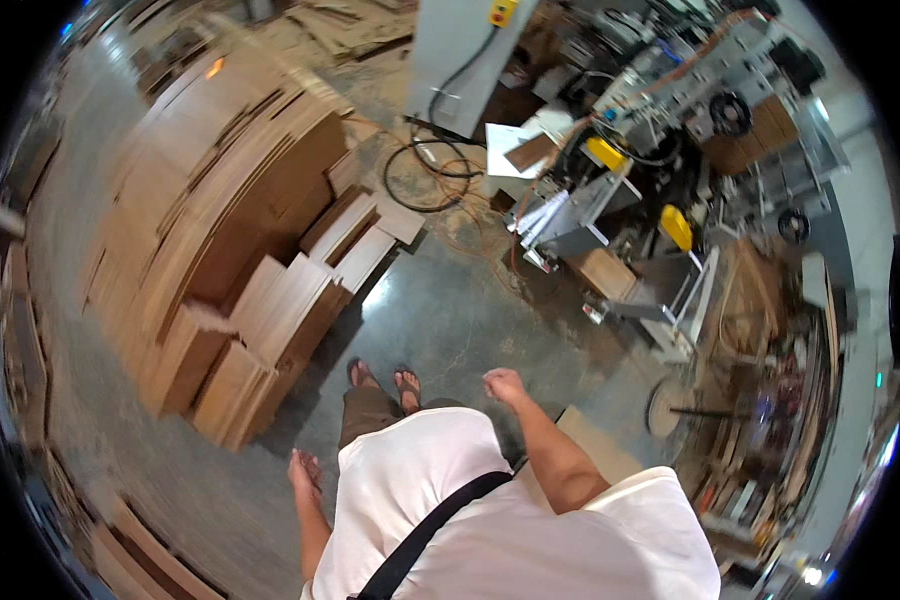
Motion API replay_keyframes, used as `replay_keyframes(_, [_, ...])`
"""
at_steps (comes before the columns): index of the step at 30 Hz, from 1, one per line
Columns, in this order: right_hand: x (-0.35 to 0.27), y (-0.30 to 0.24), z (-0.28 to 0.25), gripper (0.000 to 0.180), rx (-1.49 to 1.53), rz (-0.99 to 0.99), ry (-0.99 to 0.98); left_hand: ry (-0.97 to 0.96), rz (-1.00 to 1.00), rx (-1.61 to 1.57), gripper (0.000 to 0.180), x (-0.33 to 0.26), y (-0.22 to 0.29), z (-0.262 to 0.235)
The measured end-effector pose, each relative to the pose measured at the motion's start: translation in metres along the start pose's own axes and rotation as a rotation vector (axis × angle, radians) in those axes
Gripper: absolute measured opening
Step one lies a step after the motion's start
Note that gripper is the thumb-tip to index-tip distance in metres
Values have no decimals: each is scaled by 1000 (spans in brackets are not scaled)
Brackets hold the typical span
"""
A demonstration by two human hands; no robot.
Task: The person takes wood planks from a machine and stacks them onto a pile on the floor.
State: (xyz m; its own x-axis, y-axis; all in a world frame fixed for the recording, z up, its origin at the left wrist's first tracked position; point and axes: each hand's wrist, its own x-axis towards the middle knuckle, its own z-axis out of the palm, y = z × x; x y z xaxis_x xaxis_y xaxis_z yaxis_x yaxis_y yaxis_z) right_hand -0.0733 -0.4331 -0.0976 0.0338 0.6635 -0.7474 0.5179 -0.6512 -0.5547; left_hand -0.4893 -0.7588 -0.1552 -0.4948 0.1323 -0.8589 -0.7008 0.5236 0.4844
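Note:
My left hand (306, 472) hangs low beside my body, fingers loosely bent and a little apart, with nothing seen in it. Nearest to it is the low end of stacked wood boards (232, 395). My right hand (506, 386) is held out in front of my right side above the concrete floor (450, 330). Its fingers are curled in together, and no object shows in them. Neither hand touches anything in view.
Large panels (195, 165) are piled at the left. A machine with yellow guards (676, 228) stands at the right front. A coiled black hose (425, 178) and orange cords lie on the floor ahead. A flat brown sheet (595, 445) is beside my right arm. Shelves of clutter (745, 500) line the right.

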Motion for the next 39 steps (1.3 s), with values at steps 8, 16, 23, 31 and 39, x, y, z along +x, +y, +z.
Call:
replay_keyframes(8, [-20, -25, 13, 33, 503, 181, 224, -282, 60, 286, 57, 145, 221, 69])
replay_keyframes(16, [-14, -20, 18, 47, 925, 290, 331, -443, 108, 685, 62, 123, 317, 236])
replay_keyframes(23, [64, -1, -58, 52, 1174, 291, 442, -622, 108, 881, 74, 151, 305, 344])
replay_keyframes(31, [167, -15, -193, 48, 1181, 224, 505, -743, 226, 969, 48, 11, 278, 516])
replay_keyframes(39, [229, -52, -274, 51, 1215, 174, 502, -610, 381, 898, 37, -71, 275, 589])
